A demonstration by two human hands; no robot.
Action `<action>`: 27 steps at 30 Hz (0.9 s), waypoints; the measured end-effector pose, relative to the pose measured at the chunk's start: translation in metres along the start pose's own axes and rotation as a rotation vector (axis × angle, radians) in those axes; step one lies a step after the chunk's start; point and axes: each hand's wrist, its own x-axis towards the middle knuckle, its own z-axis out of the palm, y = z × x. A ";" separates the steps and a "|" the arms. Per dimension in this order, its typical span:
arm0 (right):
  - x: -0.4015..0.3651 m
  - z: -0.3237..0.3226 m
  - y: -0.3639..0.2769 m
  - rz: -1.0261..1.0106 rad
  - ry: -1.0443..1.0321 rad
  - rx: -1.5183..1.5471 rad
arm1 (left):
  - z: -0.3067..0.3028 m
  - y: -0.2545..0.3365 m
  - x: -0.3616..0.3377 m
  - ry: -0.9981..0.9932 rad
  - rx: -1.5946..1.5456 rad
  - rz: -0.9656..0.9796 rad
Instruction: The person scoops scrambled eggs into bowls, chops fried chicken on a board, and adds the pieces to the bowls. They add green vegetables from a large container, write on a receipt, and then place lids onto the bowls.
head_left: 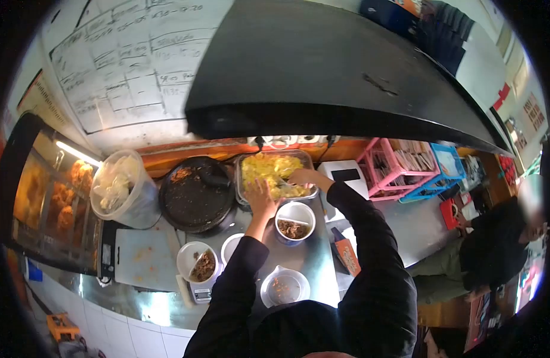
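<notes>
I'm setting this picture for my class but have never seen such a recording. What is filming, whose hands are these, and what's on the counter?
There is no machine: one camera sits on a person's head, looking forward and down, so the black-sleeved arms are the wearer's own. Both hands reach into a tray of yellow food: the left hand lies spread open at its near side; the right hand is over the food, and whether it holds anything is unclear. On the steel counter stand a bowl of brown food, a dark round pan and a white cutting board. Another person sits at the right.
</notes>
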 end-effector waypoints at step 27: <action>0.025 0.003 0.021 -0.099 0.026 0.173 | -0.012 0.006 0.000 -0.072 0.089 -0.001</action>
